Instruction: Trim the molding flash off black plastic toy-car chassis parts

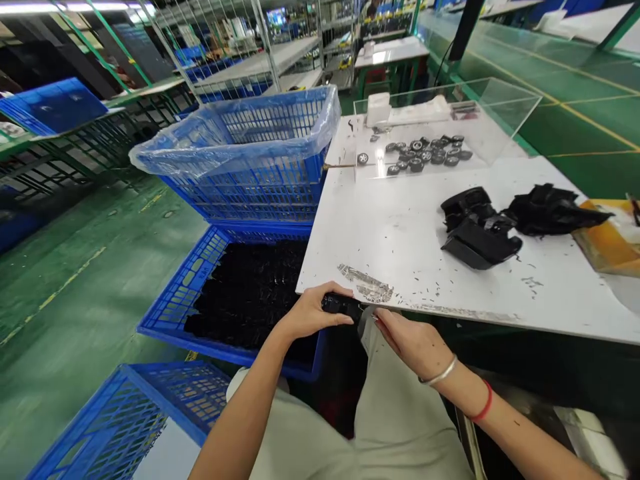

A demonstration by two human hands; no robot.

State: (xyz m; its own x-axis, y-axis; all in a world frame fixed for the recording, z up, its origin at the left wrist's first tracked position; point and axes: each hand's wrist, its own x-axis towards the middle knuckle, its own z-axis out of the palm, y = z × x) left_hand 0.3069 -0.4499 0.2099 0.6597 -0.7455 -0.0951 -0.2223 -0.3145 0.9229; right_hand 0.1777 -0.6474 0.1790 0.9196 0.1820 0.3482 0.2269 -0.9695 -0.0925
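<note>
**Small black part held at the worktop edge**

The small black part (341, 305) is gripped by the closed fingers (333, 319) of the left hand (313, 312), just off the white worktop (390, 247). Its end is touched by the right hand (413, 345); whether it is gripped cannot be told. Black pieces fill a blue crate (170, 300) alongside; small black wheels (425, 155) lie farther along the worktop.

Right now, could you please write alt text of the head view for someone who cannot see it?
A person's left hand grips a small black part at the edge of a white table, the right hand beside it. A blue crate of black parts sits to the left; small black wheels lie in a clear acrylic tray beyond.
</note>
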